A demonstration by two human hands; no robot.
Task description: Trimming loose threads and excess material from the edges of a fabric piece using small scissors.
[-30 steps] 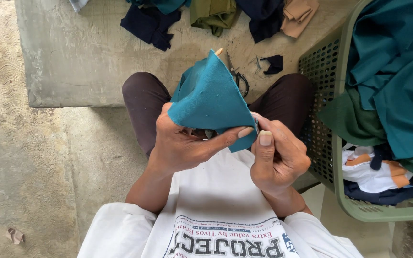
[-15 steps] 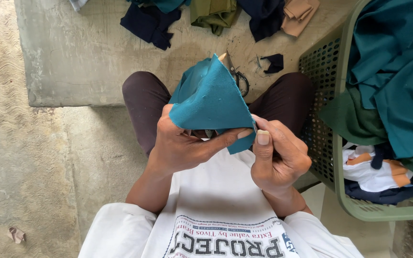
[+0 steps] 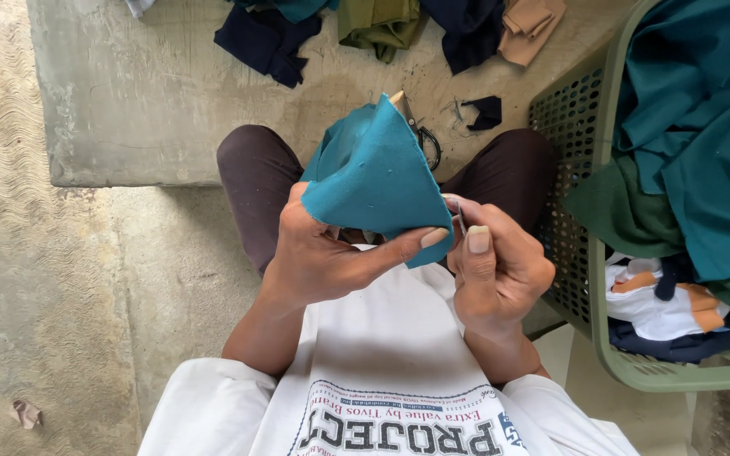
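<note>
Upward: teal cloth point(image 3: 378, 177) tip, both hands' grip

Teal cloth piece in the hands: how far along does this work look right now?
Mid-piece, apparently. In hand: the left hand pinches the teal cloth piece while the right hand works at its lower edge with a small metal tool. Possibly done: loose garments lie on the concrete slab ahead, beside scissors. Possibly left: the green basket holds a heap of teal fabric.
</note>
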